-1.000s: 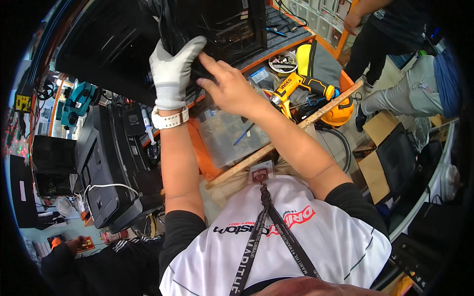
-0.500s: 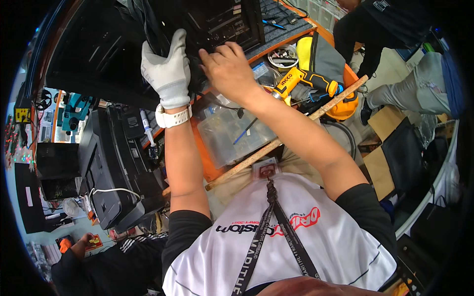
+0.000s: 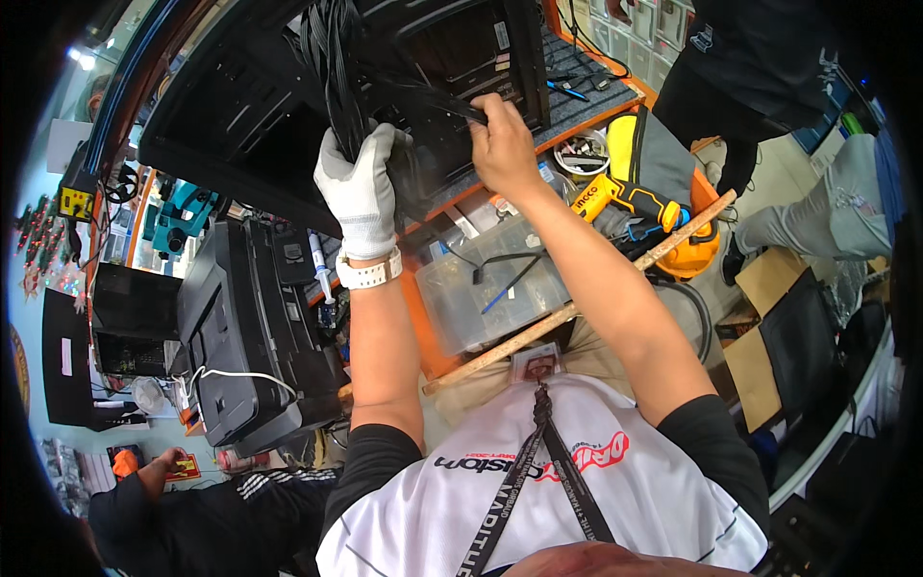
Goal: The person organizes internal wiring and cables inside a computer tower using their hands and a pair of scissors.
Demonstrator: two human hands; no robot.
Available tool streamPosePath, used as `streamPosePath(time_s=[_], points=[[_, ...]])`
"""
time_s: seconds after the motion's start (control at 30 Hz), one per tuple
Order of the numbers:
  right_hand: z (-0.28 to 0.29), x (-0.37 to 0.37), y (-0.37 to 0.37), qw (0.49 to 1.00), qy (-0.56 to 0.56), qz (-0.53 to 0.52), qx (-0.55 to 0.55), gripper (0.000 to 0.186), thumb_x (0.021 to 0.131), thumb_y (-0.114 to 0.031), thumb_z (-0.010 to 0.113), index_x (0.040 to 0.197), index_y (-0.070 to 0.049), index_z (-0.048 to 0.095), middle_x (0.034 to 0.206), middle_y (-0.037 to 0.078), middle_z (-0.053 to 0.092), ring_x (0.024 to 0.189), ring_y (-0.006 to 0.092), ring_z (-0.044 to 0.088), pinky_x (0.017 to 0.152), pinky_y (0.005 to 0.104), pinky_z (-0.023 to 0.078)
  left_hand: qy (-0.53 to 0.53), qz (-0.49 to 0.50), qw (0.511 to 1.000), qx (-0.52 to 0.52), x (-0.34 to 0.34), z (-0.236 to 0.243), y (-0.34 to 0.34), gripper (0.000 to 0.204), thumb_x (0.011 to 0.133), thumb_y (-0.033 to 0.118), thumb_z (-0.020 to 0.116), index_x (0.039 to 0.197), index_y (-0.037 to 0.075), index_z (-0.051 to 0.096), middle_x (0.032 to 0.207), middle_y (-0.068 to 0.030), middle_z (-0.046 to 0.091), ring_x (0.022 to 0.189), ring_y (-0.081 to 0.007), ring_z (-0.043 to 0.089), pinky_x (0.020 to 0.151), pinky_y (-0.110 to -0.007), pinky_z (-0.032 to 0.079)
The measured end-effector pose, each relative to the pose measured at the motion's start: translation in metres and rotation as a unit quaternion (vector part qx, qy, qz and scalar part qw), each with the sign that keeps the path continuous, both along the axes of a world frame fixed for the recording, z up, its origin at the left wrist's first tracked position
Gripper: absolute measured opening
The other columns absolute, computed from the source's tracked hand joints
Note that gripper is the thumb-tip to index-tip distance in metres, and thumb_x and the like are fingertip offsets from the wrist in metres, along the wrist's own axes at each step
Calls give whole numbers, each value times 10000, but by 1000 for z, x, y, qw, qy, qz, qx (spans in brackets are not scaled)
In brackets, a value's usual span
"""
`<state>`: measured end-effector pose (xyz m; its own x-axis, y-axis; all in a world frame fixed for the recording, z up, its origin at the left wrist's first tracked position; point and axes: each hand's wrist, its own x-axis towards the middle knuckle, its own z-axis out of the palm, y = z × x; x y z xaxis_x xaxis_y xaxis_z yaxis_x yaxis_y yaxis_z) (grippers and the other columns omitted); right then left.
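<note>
Gripping the black cable bundle (image 3: 332, 72) just left of the open computer case (image 3: 288, 106), the gloved left hand (image 3: 361, 188) is closed around it, while the bare right hand (image 3: 500, 144) pinches one strand pulled rightward across the case's opening. Holding the bundle steady and drawing that strand slowly looks wise, since it probably snags easily on the case's metal edges.

Left hand (image 3: 362, 188) wears a light grey work glove; white watch at the wrist. Right hand (image 3: 503, 144) bare. White shirt with black short sleeves, red and black chest print, black lanyard.
</note>
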<state>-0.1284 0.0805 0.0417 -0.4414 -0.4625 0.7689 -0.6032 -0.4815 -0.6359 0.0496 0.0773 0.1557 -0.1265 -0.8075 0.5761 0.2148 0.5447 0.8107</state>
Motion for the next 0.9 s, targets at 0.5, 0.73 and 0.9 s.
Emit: streamPosePath(time_s=[0.5,0.73,0.9], points=[[0,20,15,941,333,-47,39,229,941,-249,693,1135,-131,722,1016,14,684,1077,276,618,1006,482,421,-176,324,921,-123,-46,-42,22,792,959,365,842,1513,-70,480,1253,-312,666,1142,-474,669,1026,-515,525],[-13,27,16,914,388,-109,36,299,884,-221,676,1152,-94,717,1206,49,668,1222,276,580,1048,493,410,-203,336,912,-121,-36,-41,15,788,906,368,862,1417,-127,525,1250,-343,714,1158,-471,706,1037,-526,549],[-13,41,30,897,391,-149,142,448,886,-254,722,1307,-109,674,1289,76,647,1307,289,550,1094,518,380,-200,321,922,-77,-34,-61,-13,953,787,489,945,1398,-145,580,1237,-338,745,1163,-461,737,1033,-514,566]])
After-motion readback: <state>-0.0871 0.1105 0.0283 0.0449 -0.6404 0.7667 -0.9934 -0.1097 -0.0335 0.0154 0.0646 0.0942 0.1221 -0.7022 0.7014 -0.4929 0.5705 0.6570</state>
